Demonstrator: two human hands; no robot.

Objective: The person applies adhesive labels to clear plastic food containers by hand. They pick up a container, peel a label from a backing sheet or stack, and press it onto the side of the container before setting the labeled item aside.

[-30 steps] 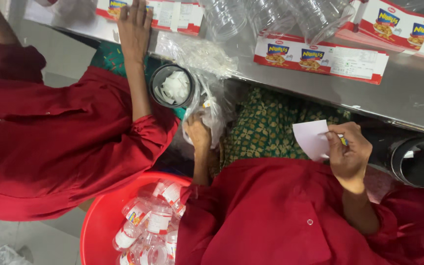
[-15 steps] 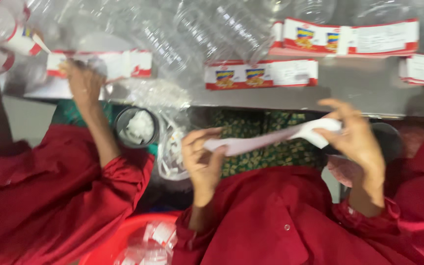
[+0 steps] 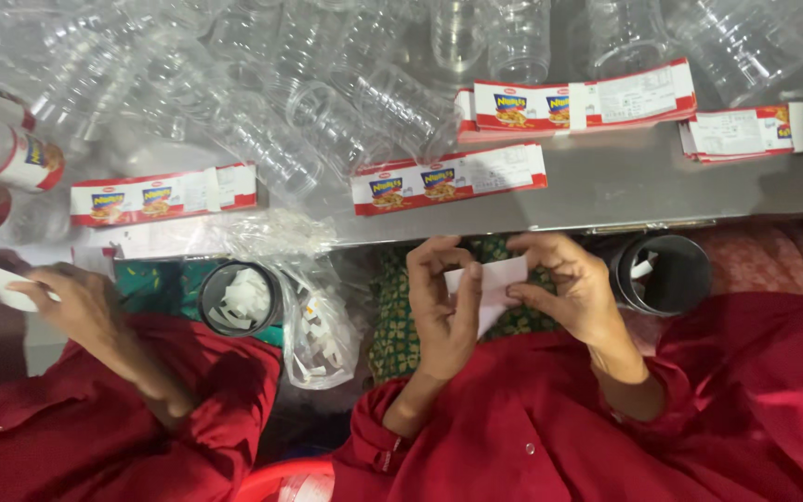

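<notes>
Grey metal table [image 3: 625, 186], smooth and dull, spans the view above both hands. Far half is covered by a heap of clear plastic jars [image 3: 327, 102], ribbed and glossy, lying on their sides. Nearer its edge lie flat stacks of red-and-white printed labels [image 3: 450, 178], long rectangular strips, well above the hands.

The person's lap is red cloth [image 3: 550, 428], soft with folds; a green patterned fabric [image 3: 401, 316] shows just under the left hand.

To the right of the right hand, a black cylindrical container [image 3: 666, 274], open-topped, stands near. To the left of the left hand, a crumpled clear plastic bag [image 3: 318, 316] holds white scraps; beyond it a second round black cup [image 3: 239, 297] is filled with white strips. Further left, a co-worker's hand [image 3: 76, 302] in a red sleeve grips a white strip.

Left hand [image 3: 443, 311]: fingers curled narrow, thumb and forefinger pinching the left edge of a small white paper slip [image 3: 496, 284]. Right hand [image 3: 569, 288]: also closed narrow, fingertips pinching the slip's right edge. The slip lies between the two hands, touching both, flat and matt; whether it is a single sheet or folded is probably not resolvable here.

Versus 0.5 s ago: the hands were apart with a long white strip stretched between them; now they are close together over the lap, and the white piece shows short.
</notes>
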